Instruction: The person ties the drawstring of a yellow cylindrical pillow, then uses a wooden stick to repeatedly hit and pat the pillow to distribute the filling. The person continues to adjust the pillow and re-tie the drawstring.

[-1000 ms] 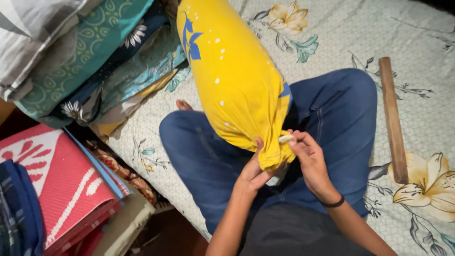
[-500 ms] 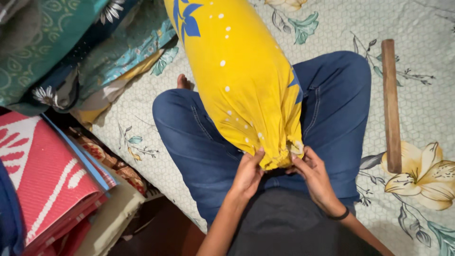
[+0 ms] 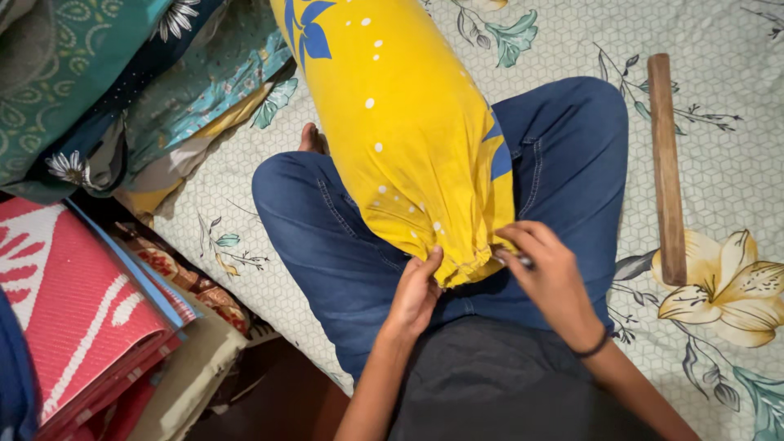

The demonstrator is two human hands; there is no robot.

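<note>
- Bed (image 3: pixel 735 106) under a pale sheet printed with cube lattice and big flowers, carrying everything else in view.
- Crossed legs in blue jeans (image 3: pixel 343 245), knees spread to either side, forming the lap that takes the work.
- Yellow bolster (image 3: pixel 400 131) with blue leaf shapes and white dots, lying across the lap; long axis running from the top of the view down toward the body, near end resting between the knees.
- Gathered open end of the yellow cover (image 3: pixel 461 261), bunched and hanging just ahead of both hands, so the cloth lies straight forward of the fingers, above and away from the torso.
- Stack of folded patterned cloths (image 3: pixel 98 90) at the left edge of the bed, well apart from the hands; red and white mat (image 3: pixel 73 327) below it, off the bed.
- Wooden stick (image 3: pixel 665 163) lying flat on the sheet to the right, parallel to the bolster, beside the right knee, untouched.
- Left hand (image 3: pixel 415 298) nearer the middle of the gathered end, fingers (image 3: pixel 429 265) curled narrow, pinching the bunched hem from below.
- Right hand (image 3: pixel 551 278) at the right corner of the same end, fingers closed on the cloth edge, with a small dark slim object (image 3: pixel 525 262) showing between them; kind cannot be told.
- Dark band (image 3: pixel 592 349) on the right wrist.
</note>
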